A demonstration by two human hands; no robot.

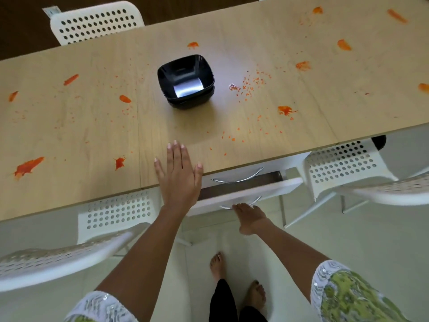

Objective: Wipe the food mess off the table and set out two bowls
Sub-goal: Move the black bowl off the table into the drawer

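Observation:
Two black square bowls (185, 81) sit stacked near the middle of the light wooden table (92, 126). Orange-red food smears (29, 166) and scattered crumbs (249, 84) cover much of the tabletop. My left hand (178, 175) lies flat with straight fingers on the table's near edge. My right hand (250, 217) is below the edge, its fingers hooked on the metal handle (241, 204) of a white drawer (250, 191) that stands partly pulled out. No cloth is in view.
A second drawer handle (236, 176) shows just under the tabletop. White perforated chairs stand at the near left (69, 247), near right (348, 168) and far side (97, 22). My bare feet (232, 282) are on the pale floor.

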